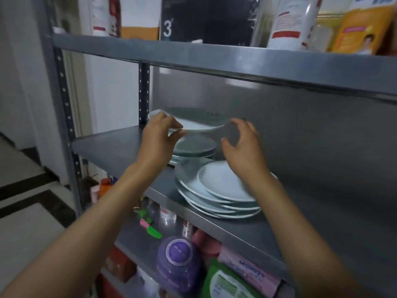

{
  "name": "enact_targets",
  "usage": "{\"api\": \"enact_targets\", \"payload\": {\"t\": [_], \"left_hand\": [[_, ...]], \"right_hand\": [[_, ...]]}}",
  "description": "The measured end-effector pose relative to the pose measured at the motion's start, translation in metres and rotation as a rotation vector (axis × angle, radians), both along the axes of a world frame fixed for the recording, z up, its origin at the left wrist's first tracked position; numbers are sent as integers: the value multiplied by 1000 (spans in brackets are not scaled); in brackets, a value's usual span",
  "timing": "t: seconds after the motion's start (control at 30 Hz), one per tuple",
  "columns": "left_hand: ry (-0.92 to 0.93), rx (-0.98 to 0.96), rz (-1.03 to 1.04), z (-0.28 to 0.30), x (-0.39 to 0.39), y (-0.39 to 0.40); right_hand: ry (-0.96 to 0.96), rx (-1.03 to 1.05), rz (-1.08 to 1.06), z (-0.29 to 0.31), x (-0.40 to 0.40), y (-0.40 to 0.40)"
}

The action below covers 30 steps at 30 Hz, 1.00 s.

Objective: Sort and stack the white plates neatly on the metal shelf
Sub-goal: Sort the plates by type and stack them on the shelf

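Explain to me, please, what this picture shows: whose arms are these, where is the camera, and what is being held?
There is no machine here. A person wears one camera on the head, so you look down along their two bare arms. The left hand pinches the rim of a white plate lifted above the back stack of plates. The right hand is near the plate's other edge, fingers curved; motion blur hides whether it touches. A second, uneven front stack rests on the metal shelf. Bottles and packets fill the other shelves.
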<state>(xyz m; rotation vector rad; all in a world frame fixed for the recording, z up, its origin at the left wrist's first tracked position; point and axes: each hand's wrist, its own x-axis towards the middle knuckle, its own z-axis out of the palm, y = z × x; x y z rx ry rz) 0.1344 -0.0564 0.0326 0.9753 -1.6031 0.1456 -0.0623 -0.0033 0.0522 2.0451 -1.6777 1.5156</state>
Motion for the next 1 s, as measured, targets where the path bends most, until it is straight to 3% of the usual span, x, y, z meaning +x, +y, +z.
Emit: {"api": "enact_targets", "payload": {"t": [0.4, 0.6, 0.83, 1.0], "left_hand": [[-173, 145, -98, -26, 23, -126], [-195, 259, -202, -30, 18, -148], [-229, 450, -156, -33, 20, -156], [-350, 593, -158, -25, 19, -145]], "right_hand": [[176, 219, -188, 14, 32, -84], [196, 277, -229, 13, 33, -99], [215, 301, -284, 10, 40, -100], [174, 348, -287, 9, 43, -93]]}}
